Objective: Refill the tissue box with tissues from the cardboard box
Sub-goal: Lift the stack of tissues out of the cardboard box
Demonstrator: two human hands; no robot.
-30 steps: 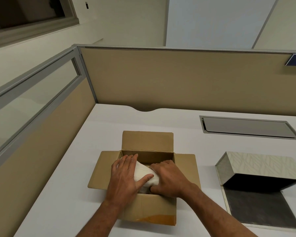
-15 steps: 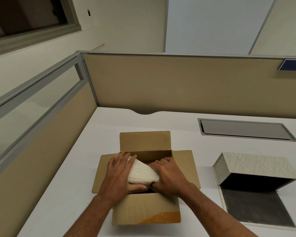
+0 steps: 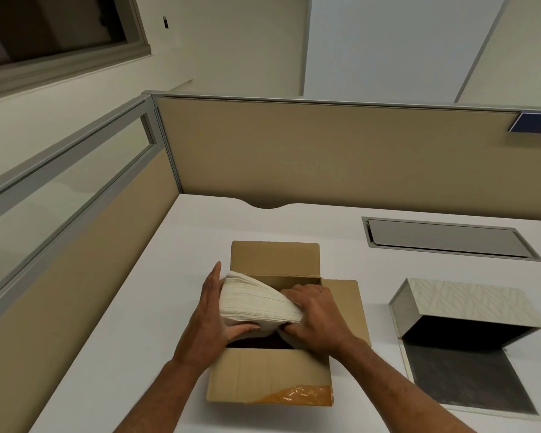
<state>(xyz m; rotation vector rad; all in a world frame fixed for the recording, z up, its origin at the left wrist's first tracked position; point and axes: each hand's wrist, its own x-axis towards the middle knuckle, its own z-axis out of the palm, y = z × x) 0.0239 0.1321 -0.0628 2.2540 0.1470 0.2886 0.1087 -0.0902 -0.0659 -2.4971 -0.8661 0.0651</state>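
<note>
A brown cardboard box (image 3: pixel 269 379) with open flaps stands on the white desk in front of me. A thick white stack of tissues (image 3: pixel 256 303) sits tilted above its opening, left end raised. My left hand (image 3: pixel 213 314) clasps the stack's left end, thumb under it. My right hand (image 3: pixel 319 317) grips the right end, still low at the box's rim. To the right lies the tissue box (image 3: pixel 469 304), pale with a leaf pattern, hinged open over its dark grey base (image 3: pixel 463 379).
A grey cable hatch (image 3: pixel 447 239) is set into the white desk (image 3: pixel 138 323) at the back right. Tan partition walls (image 3: pixel 325 157) close off the desk at the back and left. A strip of orange tape (image 3: pixel 297 395) marks the cardboard box's near side.
Both hands have lifted the tissue stack up from inside the cardboard box; its left end now rises well above the rim. The view has tilted slightly.
</note>
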